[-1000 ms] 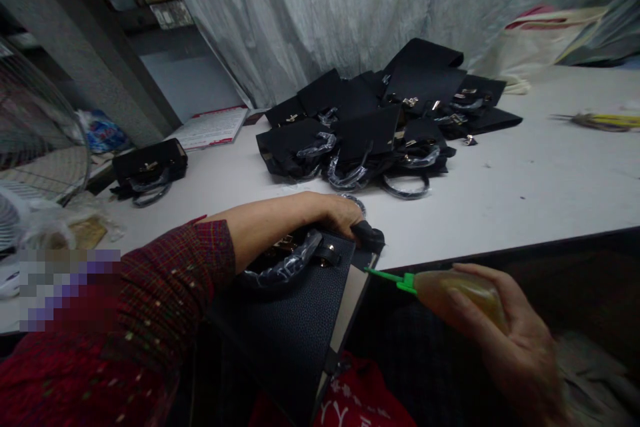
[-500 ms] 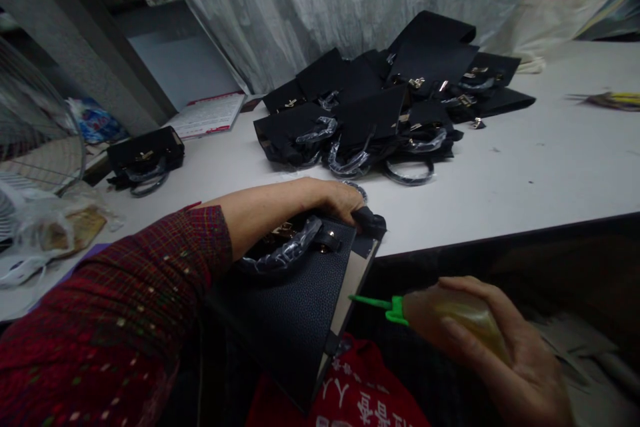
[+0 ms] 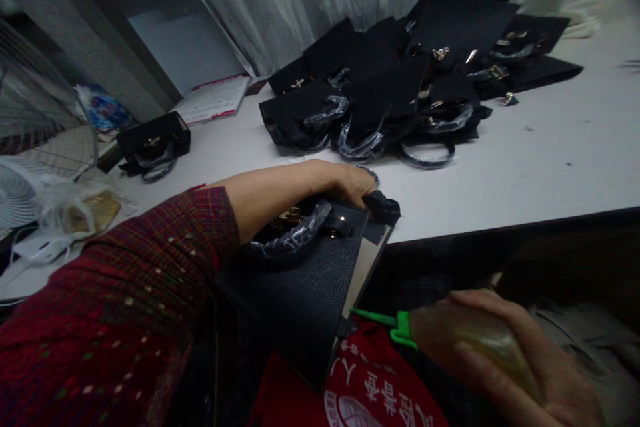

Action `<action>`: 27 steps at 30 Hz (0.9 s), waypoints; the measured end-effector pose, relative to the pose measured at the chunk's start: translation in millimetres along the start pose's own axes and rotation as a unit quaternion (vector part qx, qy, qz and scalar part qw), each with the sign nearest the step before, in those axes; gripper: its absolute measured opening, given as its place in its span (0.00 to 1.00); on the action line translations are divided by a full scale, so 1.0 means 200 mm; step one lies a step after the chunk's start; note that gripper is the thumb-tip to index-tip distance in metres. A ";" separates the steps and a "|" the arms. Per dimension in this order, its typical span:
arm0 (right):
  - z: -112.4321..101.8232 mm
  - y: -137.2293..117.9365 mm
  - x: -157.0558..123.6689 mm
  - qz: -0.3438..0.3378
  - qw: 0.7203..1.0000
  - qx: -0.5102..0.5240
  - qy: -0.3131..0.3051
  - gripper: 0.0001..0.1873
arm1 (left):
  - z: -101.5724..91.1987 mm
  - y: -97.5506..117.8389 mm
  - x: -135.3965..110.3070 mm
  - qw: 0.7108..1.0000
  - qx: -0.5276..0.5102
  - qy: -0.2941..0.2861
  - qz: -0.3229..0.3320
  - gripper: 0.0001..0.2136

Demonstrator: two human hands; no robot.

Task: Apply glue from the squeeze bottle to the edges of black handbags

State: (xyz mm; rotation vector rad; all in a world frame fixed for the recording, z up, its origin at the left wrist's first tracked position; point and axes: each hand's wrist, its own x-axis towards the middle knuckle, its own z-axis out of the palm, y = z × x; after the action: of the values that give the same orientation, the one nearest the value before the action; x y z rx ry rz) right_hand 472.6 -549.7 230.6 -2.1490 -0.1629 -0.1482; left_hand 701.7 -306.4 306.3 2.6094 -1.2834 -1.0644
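Note:
A black handbag with plastic-wrapped handles leans at the table's front edge, its beige inner side strip showing on the right. At its top right corner my left hand is closed on the bag's black flap; the fingertips are partly hidden. My right hand grips a squeeze bottle of amber liquid, probably glue. The bottle's thin green nozzle points left, its tip at the lower part of the beige strip.
Several black handbags lie piled at the back of the white table. Another handbag sits at the left, near a fan, a plastic bag and a printed sheet. Red cloth with white lettering lies below the bag.
The green nozzle tip has moved down along the beige strip toward the bag's lower end. My left hand keeps its hold at the corner. The whole view has shifted slightly.

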 end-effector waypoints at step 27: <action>0.02 0.01 -0.09 0.000 0.999 -0.042 0.032 0.19 | -0.01 0.03 0.00 0.999 0.039 0.018 -0.018 0.09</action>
State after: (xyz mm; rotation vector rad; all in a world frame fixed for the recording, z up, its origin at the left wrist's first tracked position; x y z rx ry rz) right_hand 455.8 -548.4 224.6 -2.2246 -0.1208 -0.2274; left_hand 698.8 -310.4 310.2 2.7056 -1.2998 -0.9873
